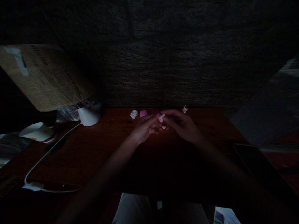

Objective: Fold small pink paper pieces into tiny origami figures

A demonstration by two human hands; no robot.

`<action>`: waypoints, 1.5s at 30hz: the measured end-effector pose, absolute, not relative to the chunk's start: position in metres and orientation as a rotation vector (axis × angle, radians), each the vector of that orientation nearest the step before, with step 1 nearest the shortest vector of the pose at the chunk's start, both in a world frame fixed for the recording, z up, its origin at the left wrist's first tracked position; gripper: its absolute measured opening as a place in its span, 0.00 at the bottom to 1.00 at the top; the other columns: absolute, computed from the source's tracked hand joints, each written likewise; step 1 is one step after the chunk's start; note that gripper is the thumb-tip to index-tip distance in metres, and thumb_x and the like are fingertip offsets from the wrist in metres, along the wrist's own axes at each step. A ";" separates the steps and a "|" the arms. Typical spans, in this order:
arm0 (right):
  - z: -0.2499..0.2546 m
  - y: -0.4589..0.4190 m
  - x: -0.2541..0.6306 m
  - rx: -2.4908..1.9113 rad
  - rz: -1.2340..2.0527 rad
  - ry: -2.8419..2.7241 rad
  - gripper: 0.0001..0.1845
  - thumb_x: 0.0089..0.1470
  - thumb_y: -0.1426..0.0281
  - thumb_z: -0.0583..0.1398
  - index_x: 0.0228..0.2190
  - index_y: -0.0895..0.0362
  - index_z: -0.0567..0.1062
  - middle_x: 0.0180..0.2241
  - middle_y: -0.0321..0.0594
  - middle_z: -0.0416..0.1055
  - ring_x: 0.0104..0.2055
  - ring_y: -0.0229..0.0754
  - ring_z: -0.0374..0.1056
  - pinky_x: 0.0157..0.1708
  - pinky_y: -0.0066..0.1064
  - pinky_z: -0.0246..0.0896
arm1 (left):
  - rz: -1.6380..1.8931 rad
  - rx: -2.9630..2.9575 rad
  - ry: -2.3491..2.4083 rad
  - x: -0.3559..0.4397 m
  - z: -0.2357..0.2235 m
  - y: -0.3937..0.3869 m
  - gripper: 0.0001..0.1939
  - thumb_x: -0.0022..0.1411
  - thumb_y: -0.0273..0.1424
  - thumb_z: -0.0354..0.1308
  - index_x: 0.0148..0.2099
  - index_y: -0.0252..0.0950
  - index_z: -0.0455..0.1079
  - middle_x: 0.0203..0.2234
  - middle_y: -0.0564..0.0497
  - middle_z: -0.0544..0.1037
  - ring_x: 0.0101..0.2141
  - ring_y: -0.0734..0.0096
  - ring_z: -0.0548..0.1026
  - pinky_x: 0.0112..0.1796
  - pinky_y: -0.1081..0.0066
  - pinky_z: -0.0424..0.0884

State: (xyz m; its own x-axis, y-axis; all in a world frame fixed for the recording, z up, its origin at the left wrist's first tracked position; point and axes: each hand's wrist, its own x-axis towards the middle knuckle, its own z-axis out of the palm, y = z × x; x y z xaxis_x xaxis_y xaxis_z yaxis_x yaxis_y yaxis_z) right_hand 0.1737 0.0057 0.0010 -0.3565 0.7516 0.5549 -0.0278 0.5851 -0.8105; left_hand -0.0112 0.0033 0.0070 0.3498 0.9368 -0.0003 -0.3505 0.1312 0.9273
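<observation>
My left hand [144, 128] and right hand [185, 126] grasp the pale pink piece [161, 118] between their thumb tips, equally near, toward the tabletop's [112, 133] far edge; its long axis I can't tell.

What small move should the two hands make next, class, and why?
Perhaps turn the small pale pink piece slightly between the fingertips to check its shape. The left hand and right hand meet at it, its outline looks uneven, and the dim light makes its surface hard to judge.
</observation>
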 end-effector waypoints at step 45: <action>0.008 0.005 0.175 -0.766 0.893 -1.548 0.13 0.56 0.57 0.68 0.38 0.52 0.82 0.26 0.34 0.79 0.23 0.36 0.70 0.24 0.30 0.69 | 1.110 1.341 0.702 -0.005 -0.002 0.000 0.19 0.62 0.41 0.67 0.50 0.34 0.77 0.37 0.45 0.83 0.27 0.73 0.79 0.27 0.74 0.76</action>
